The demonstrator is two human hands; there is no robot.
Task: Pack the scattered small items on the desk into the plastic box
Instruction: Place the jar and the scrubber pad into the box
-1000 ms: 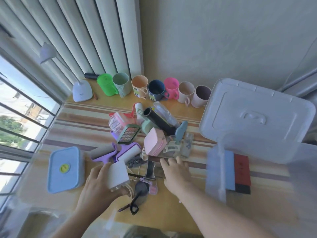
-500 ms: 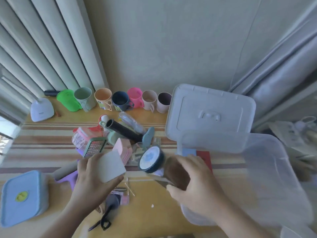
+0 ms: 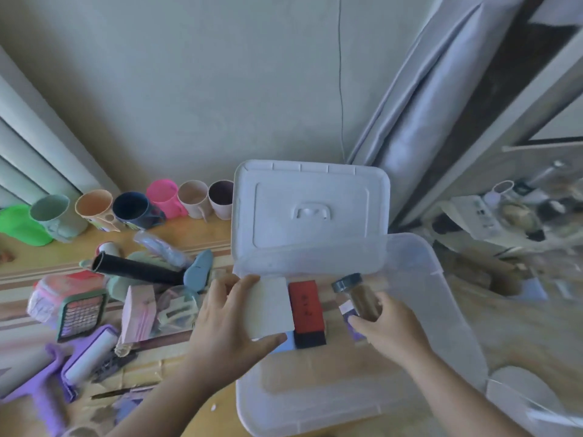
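The clear plastic box (image 3: 454, 313) stands open on the desk at the right, its white lid (image 3: 310, 209) propped behind it. My left hand (image 3: 227, 329) grips a flat white block (image 3: 271, 307) over the box's left side. My right hand (image 3: 388, 326) holds a small jar (image 3: 359, 296) with a dark cap and brown contents inside the box. A red and black box (image 3: 306, 310) and a light blue item (image 3: 288, 340) lie on the box floor. The scattered pile sits to the left: a black tube (image 3: 135, 269), a pink case (image 3: 138, 310), a grater (image 3: 82, 313), purple lint rollers (image 3: 79, 357).
A row of coloured cups (image 3: 132, 209) lines the wall at the back left. A grey curtain (image 3: 441, 99) hangs at the back right. A cluttered shelf (image 3: 517, 212) stands beyond the desk on the right. Thin tools (image 3: 123, 392) lie near the front edge.
Both hands moved right from the pile to the box. The white block now hovers over the box's left side, and the jar has been carried down inside it. The view turned right.
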